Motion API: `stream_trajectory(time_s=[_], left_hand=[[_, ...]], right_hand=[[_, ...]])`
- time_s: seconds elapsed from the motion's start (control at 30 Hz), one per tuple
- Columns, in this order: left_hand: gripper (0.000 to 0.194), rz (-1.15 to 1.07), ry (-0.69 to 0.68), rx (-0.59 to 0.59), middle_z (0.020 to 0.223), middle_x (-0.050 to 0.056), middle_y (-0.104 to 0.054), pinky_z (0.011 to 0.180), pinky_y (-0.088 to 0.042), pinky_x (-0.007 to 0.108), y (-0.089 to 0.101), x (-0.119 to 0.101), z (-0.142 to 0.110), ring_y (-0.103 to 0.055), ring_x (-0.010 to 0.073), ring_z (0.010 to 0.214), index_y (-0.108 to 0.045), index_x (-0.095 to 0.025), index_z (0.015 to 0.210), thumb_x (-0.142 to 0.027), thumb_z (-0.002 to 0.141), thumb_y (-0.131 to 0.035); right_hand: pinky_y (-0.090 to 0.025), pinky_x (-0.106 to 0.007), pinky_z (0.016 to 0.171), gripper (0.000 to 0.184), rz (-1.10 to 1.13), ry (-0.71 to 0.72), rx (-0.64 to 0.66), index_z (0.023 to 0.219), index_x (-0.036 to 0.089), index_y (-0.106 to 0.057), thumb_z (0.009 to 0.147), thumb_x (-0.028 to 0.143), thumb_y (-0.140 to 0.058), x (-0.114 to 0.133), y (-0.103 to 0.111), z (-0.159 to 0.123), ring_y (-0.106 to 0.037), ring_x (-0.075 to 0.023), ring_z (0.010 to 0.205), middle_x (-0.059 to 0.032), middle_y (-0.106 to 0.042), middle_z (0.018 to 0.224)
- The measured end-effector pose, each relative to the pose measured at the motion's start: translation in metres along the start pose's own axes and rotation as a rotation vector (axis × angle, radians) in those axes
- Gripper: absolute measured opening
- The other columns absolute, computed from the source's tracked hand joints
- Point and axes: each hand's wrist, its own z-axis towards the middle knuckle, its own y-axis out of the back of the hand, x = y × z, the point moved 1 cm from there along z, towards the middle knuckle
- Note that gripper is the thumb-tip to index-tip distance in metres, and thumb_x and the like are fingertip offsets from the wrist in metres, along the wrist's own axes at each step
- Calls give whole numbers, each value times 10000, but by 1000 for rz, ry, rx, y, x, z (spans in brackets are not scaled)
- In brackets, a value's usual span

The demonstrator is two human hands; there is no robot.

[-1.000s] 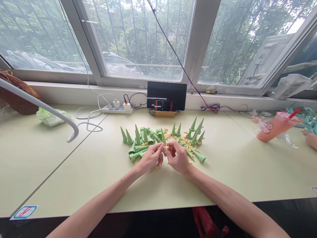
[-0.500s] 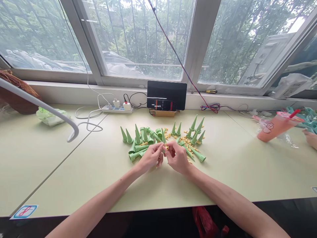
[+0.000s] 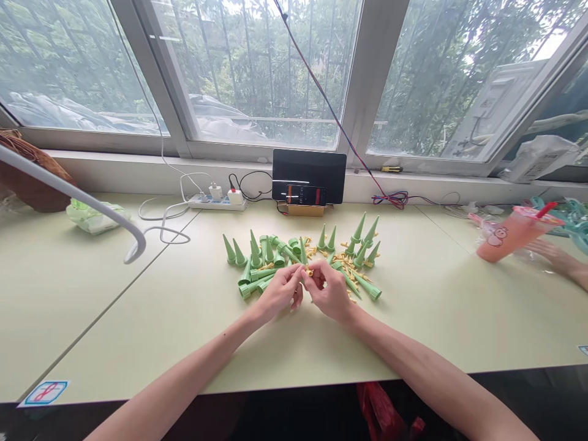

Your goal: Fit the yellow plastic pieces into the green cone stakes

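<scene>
My left hand point(image 3: 281, 286) is closed in a pinch on a green plant watering spike point(image 3: 303, 252), whose tip points up between my hands. The fingers of my right hand point(image 3: 329, 293) pinch a small yellow plastic valve point(image 3: 309, 273) against the spike's lower part. My fingertips meet there and hide the joint. Left of my hands, several green spikes point(image 3: 250, 289) lie or stand in a heap. To the right stand more spikes point(image 3: 359, 228), some with yellow pieces on them. Loose yellow valves point(image 3: 312, 246) are scattered between the groups.
Behind the pile, a phone point(image 3: 307, 195) leans on a dark tablet point(image 3: 310, 165). A power strip point(image 3: 220, 201) with white cables sits back left. At right stands a pink drink cup point(image 3: 512, 236), with another person's hand point(image 3: 551, 252) beside it. A white curved bar point(image 3: 92, 205) crosses the left.
My hands have barely moved and keep the same pinch on the spike and valve. At the right, the other person's hand has moved left, in behind the drink cup.
</scene>
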Motion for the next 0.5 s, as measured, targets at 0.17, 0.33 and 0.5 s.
stream_trajectory(time_s=[0.17, 0.33, 0.5], left_hand=[[416, -23, 15, 9, 459, -48, -518, 388, -388, 202, 0, 0, 0, -482, 101, 363, -491, -186, 800, -579, 935, -463], [420, -21, -6, -7, 450, -44, -525, 400, -395, 211, 1, 0, 1, -493, 112, 376, -466, -192, 789, -577, 950, -426], [398, 42, -64, -66, 454, -54, -530, 417, -385, 209, 1, -5, -1, -488, 95, 356, -460, -189, 769, -540, 957, -446]], right_hand=[[-343, -217, 470, 93, 17, -9, -15, 863, 212, -519, 920, 272, -561, 1, 1, 1, -389, -90, 465, 79, -416, 559], [-389, -219, 478, 104, 72, -65, -18, 865, 211, -510, 919, 280, -565, 3, 2, 2, -454, -94, 475, 62, -491, 579], [-433, -221, 487, 117, 129, -132, -59, 895, 206, -522, 923, 310, -567, 3, 5, 4, -509, -98, 493, 46, -546, 620]])
